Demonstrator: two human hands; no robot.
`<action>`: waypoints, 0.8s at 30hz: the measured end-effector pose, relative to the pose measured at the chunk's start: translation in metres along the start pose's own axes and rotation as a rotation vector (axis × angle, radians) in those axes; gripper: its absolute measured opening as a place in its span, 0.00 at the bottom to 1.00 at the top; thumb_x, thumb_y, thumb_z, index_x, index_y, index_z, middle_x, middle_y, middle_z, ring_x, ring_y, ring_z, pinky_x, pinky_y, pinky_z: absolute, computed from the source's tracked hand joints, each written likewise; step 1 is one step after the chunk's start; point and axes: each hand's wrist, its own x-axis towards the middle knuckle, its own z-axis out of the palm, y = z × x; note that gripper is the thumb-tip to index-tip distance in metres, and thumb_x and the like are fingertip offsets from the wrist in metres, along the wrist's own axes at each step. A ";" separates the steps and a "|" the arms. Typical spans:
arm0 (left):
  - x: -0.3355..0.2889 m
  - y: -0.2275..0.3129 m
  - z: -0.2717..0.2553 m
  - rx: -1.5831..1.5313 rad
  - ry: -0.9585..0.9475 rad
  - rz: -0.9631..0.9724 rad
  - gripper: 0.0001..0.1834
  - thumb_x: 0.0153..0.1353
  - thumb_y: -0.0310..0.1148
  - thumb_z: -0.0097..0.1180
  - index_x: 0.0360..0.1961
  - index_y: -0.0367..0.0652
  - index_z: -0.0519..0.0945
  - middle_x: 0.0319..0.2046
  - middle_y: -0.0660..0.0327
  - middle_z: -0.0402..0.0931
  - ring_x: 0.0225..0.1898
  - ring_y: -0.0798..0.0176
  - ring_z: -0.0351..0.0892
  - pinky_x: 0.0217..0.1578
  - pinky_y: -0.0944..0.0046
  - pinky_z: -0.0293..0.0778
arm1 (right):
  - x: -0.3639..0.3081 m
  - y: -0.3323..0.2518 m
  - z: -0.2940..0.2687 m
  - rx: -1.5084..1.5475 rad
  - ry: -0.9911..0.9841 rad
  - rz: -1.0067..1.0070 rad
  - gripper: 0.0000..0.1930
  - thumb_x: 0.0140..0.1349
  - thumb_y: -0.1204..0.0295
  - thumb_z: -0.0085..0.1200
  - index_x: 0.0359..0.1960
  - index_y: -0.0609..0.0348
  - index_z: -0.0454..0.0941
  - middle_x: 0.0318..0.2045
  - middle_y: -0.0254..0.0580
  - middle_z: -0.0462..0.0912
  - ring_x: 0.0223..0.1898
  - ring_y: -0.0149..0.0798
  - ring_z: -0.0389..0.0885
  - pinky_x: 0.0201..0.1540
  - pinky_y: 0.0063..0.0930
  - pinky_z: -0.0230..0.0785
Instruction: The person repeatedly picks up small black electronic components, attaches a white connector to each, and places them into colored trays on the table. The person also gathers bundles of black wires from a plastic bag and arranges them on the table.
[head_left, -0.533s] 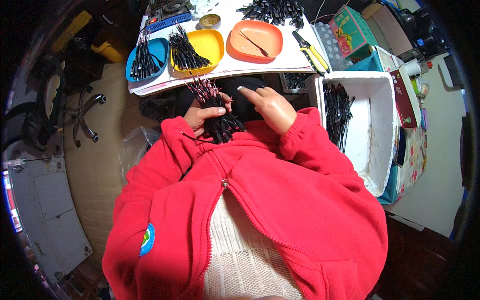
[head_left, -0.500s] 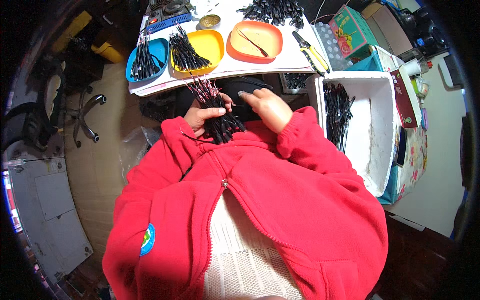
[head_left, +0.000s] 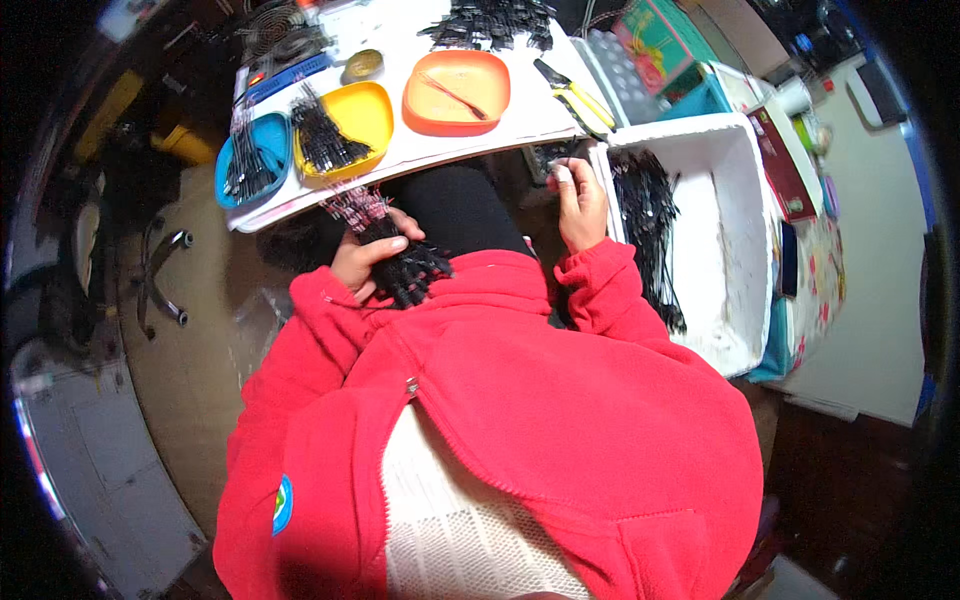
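Observation:
My left hand [head_left: 368, 258] is wrapped round a bundle of short black cables [head_left: 405, 272] in front of my jacket. Their thin reddish and white wire ends point up and away, and the black ends hang toward me. Off to the right, my right hand [head_left: 580, 205] is raised by the table's front edge, thumb and fingertips pressed together. Whether a thin piece sits in that pinch I cannot make out. Close beside this hand stands a white foam box [head_left: 735, 250] with a heap of similar black cables [head_left: 648, 225] along its left side.
On the white table [head_left: 400, 160] stand a blue tray [head_left: 282, 160] and a yellow tray [head_left: 375, 120] of cables. An orange tray [head_left: 425, 120] holds a single cable. Yellow-handled pliers [head_left: 580, 100] lie right of it. More black cables [head_left: 490, 22] are piled at the back.
My right hand has moved right, away from the bundle and toward the foam box. The left hand still grips the bundle. The whole view has shifted, so the table sits farther left.

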 end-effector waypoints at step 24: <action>0.022 -0.006 -0.013 -0.025 0.043 -0.174 0.14 0.46 0.26 0.65 0.28 0.46 0.70 0.24 0.59 0.73 0.33 0.56 0.71 0.40 0.57 0.67 | -0.017 0.338 0.083 -0.771 -0.387 0.987 0.16 0.59 0.66 0.51 0.38 0.69 0.79 0.42 0.66 0.79 0.46 0.61 0.78 0.46 0.47 0.72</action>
